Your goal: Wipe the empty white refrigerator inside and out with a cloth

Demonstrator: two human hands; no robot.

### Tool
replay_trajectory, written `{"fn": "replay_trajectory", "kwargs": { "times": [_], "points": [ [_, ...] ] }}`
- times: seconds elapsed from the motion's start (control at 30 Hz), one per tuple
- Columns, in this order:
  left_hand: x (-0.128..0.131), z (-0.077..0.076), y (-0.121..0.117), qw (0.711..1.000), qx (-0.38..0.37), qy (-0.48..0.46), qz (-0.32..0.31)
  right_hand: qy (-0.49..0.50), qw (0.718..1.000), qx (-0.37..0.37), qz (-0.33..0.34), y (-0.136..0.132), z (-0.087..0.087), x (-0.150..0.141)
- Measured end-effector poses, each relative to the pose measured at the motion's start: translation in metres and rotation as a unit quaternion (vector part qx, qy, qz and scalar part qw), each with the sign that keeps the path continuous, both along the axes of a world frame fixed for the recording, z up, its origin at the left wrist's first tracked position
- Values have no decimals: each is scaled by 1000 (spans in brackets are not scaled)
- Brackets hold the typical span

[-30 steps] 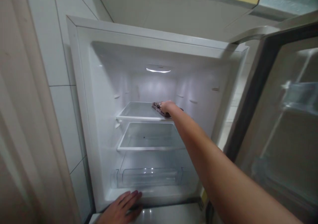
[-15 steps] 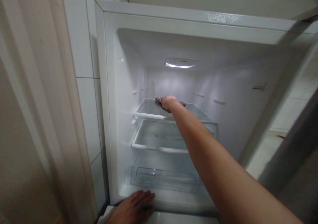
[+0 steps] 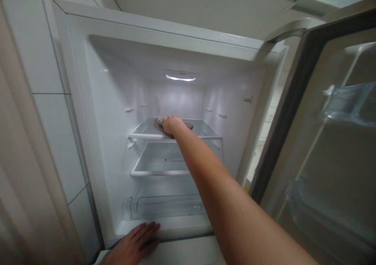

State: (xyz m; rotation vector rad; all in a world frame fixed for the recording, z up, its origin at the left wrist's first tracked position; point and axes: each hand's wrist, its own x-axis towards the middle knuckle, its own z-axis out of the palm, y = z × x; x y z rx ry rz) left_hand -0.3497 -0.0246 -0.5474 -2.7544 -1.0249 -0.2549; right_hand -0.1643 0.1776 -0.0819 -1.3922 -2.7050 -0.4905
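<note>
Inside an open fridge (image 3: 96,147), my right hand (image 3: 172,124) presses a bunched grey-brown cloth (image 3: 188,126) against the upper glass shelf (image 3: 141,129). Its fingers are closed round the cloth, which sticks out on both sides of them. My left hand (image 3: 135,241) lies flat with fingers stretched out at the fridge's lower front edge, holding nothing. Below the cloth is a second glass shelf (image 3: 152,163) with a small dark speck on it. A clear plastic drawer (image 3: 167,207) sits at the bottom.
On the right the fridge door (image 3: 329,155) stands open, with clear door bins (image 3: 352,102) on its inside. A lamp (image 3: 180,77) glows in the fridge ceiling. White wall tiles (image 3: 53,131) and a beige curtain-like surface (image 3: 26,186) border the left side.
The view has turned to the right, so the open door now shows and the fridge sits further left. My right hand stays on the upper shelf with the cloth; my left hand keeps its place.
</note>
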Motion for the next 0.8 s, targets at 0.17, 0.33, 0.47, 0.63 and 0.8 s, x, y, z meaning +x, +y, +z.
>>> {"fn": "replay_trajectory", "kwargs": {
  "times": [0.17, 0.33, 0.47, 0.63, 0.8],
  "points": [
    [6, 36, -19, 1000, 25, -14, 2, 11, 1000, 6, 10, -8, -4, 11],
    [6, 48, -29, 999, 33, -21, 5, 8, 1000, 5, 13, -16, -2, 20],
    [5, 44, -26, 1000, 14, -5, 12, 0, 1000, -3, 5, -22, 0, 26],
    [5, 42, -25, 1000, -23, -5, 19, -7, 1000, -7, -1, -28, 2, 35],
    [5, 39, -24, 999, 15, -37, 8, -12, 1000, -8, -14, -35, 3, 44]
  ]
}}
